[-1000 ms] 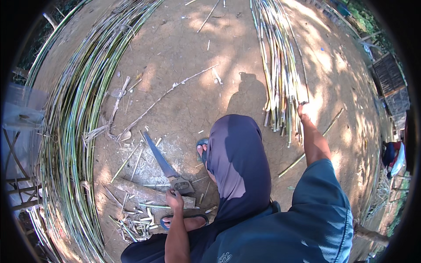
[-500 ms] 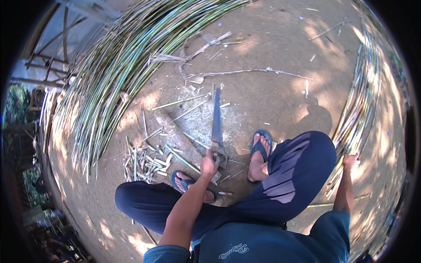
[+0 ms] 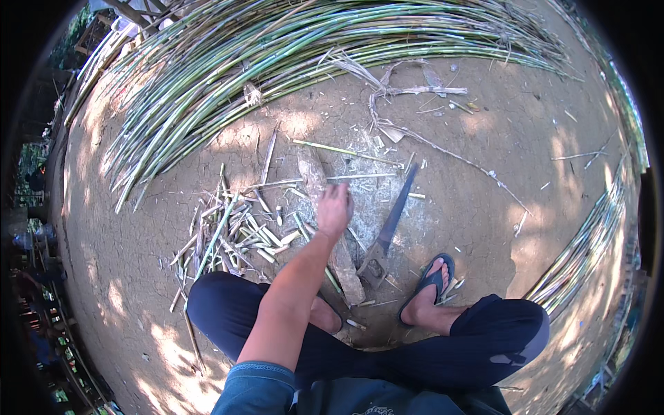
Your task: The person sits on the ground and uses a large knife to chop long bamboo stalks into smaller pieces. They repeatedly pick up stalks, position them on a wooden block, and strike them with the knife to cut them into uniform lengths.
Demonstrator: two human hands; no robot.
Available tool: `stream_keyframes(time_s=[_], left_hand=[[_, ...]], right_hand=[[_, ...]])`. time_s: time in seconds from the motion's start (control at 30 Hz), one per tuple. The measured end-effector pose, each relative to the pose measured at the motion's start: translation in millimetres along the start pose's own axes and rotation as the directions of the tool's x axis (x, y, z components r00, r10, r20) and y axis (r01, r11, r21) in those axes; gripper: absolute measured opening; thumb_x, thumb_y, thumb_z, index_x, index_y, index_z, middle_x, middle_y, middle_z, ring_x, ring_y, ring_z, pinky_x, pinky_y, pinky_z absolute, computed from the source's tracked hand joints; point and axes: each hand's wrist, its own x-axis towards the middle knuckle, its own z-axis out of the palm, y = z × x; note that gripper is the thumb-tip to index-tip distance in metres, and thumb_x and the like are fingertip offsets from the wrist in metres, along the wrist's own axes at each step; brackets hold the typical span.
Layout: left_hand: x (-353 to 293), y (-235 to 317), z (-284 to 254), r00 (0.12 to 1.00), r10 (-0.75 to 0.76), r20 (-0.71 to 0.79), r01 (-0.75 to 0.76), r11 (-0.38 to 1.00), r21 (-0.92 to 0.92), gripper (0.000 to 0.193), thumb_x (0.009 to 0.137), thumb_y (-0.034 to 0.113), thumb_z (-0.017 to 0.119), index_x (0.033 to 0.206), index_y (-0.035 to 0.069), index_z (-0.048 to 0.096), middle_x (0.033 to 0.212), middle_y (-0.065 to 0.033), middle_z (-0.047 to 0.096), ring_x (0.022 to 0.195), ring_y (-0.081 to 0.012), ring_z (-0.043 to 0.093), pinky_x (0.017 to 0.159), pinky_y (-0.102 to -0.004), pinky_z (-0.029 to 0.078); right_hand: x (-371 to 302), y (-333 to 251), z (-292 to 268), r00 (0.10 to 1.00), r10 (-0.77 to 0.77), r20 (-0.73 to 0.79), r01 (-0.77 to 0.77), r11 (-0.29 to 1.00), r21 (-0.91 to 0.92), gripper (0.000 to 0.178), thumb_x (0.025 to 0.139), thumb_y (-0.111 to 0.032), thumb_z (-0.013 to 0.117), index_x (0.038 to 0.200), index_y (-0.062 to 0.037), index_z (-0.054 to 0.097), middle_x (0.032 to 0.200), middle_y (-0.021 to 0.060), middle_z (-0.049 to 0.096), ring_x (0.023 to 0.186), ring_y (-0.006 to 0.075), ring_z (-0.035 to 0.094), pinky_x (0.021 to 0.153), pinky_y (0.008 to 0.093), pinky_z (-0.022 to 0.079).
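Observation:
My left hand (image 3: 334,209) reaches over a short, thick piece of wood (image 3: 347,270) on the ground. Its fingertips are at a thin cut stalk (image 3: 377,175) that lies across the far end of that wood; blur hides whether they grip it. Just to the right rests a handsaw (image 3: 395,211), out of my grasp, its blade pointing away and its handle near the wood. A second green stalk (image 3: 346,152) lies farther off on pale sawdust. My right hand is out of view.
A large bundle of long green stalks (image 3: 277,59) spreads across the far left. Short cut pieces (image 3: 238,232) are heaped left of the wood. Another stalk bundle (image 3: 577,252) lies at the right. A dry branch (image 3: 456,149) stretches beyond the saw. My sandalled foot (image 3: 432,287) stands beside the saw.
My left hand has let go of the saw, now on the ground, and reached forward to the thin stalk. My right hand, earlier at the right bundle, has left view. The view has shifted.

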Motion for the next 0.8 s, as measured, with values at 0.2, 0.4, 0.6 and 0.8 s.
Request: stream_keyframes(time_s=[0.2,0.4,0.6,0.8], left_hand=[[102,-177,-60,0.796,-0.553,-0.247,0.601,0.769,0.217,0.043,0.083,0.023,0.064,0.122,0.006,0.056,0.128,-0.0166,0.046,0.125,-0.0364,0.040,0.104,-0.0518,0.036],[215,-268,-57,0.978,-0.012,-0.209,0.043,0.989,0.145,0.040,0.075,0.001,0.056,0.115,0.007,0.060,0.121,-0.0173,0.054,0.116,-0.0355,0.050,0.099,-0.0453,0.043],[317,-261,-22,0.933,-0.360,-0.013,0.357,0.918,0.174,0.064,0.083,0.025,0.060,0.141,0.009,0.039,0.145,-0.0149,0.041,0.137,-0.0343,0.034,0.112,-0.0460,0.032],[315,-263,-22,0.970,-0.236,0.064,0.194,0.903,0.385,0.036,0.089,0.021,0.058,0.121,0.007,0.049,0.129,-0.0223,0.048,0.127,-0.0388,0.042,0.107,-0.0499,0.036]], right_hand=[[-39,-39,28,0.982,0.011,0.191,-0.012,1.000,0.002,0.061,0.086,-0.042,0.065,0.126,-0.0002,0.044,0.118,0.0206,0.045,0.105,0.0346,0.049,0.089,0.0433,0.043],[-76,-58,55,0.933,0.096,0.348,-0.100,0.995,-0.007,0.057,0.087,-0.039,0.065,0.123,0.0004,0.047,0.113,0.0182,0.048,0.102,0.0311,0.050,0.087,0.0407,0.044],[-97,-75,71,0.891,0.138,0.432,-0.157,0.988,0.008,0.052,0.088,-0.036,0.065,0.121,0.0010,0.049,0.109,0.0157,0.051,0.098,0.0277,0.052,0.085,0.0380,0.045],[-104,-91,79,0.879,0.133,0.458,-0.189,0.979,0.079,0.047,0.089,-0.033,0.065,0.118,0.0016,0.052,0.104,0.0132,0.055,0.094,0.0242,0.054,0.083,0.0354,0.045]])
